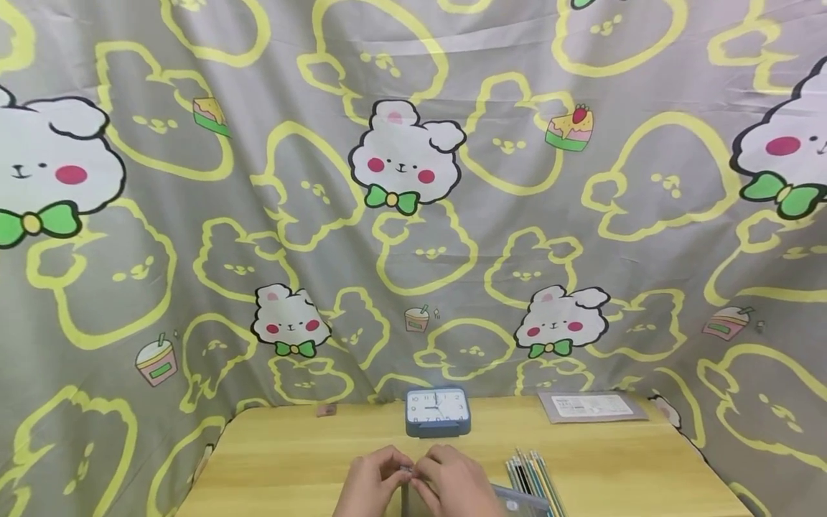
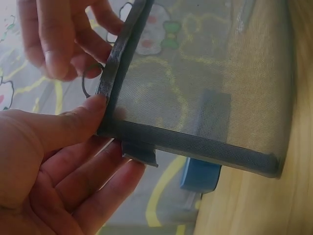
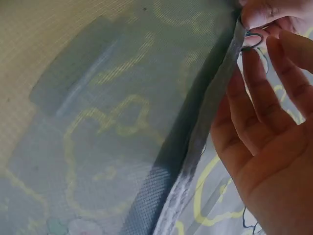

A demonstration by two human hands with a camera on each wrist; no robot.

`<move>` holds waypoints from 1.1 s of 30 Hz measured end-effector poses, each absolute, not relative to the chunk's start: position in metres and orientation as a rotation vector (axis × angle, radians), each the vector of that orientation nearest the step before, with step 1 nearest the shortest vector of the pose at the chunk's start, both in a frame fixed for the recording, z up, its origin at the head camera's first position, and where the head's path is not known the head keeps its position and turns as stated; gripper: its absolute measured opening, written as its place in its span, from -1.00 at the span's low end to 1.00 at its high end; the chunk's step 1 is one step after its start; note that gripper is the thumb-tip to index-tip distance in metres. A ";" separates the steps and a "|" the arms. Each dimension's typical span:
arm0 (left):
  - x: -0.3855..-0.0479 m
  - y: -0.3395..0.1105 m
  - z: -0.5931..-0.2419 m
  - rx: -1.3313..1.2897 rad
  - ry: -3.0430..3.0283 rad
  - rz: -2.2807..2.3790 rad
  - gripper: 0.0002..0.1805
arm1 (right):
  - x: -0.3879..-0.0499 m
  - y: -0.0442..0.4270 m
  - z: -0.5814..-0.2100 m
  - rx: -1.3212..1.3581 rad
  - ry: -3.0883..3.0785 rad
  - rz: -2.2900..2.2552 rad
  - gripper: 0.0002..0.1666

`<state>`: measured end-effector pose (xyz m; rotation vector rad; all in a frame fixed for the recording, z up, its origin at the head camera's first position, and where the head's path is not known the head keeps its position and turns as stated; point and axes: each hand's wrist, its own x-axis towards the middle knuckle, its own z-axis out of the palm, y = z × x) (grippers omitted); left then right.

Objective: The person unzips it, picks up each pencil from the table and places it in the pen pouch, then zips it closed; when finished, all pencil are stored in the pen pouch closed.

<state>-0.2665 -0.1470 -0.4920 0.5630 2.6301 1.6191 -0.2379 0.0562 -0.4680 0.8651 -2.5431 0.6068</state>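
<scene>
A grey mesh zip pouch (image 2: pixel 195 73) hangs between the hands, seen close in both wrist views; its zip edge carries a small pull ring (image 2: pixel 88 81). My left hand (image 2: pixel 54 161) pinches the corner beside the ring, thumb in front, fingers behind near a small fabric tab (image 2: pixel 139 152). Along the same zip edge, my right hand (image 3: pixel 274 127) touches the pouch with loosely bent fingers, some tips close to the ring. Its thumb stands apart from the edge. In the head view, both hands meet at the table's front, and the pouch (image 1: pixel 405 495) is mostly hidden.
Behind the hands stands a blue alarm clock (image 1: pixel 438 411). Several pencils (image 1: pixel 536 474) lie to the right, beside a translucent grey case (image 1: pixel 517 500). A flat grey packet (image 1: pixel 591 407) is at the back right, a small brownish block (image 1: pixel 326 410) at the back left. Patterned curtain (image 1: pixel 400 251) surrounds the table.
</scene>
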 end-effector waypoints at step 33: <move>-0.265 -0.163 -0.498 0.584 2.938 1.526 -0.98 | -0.247 0.141 -0.453 0.767 -2.799 0.906 -0.53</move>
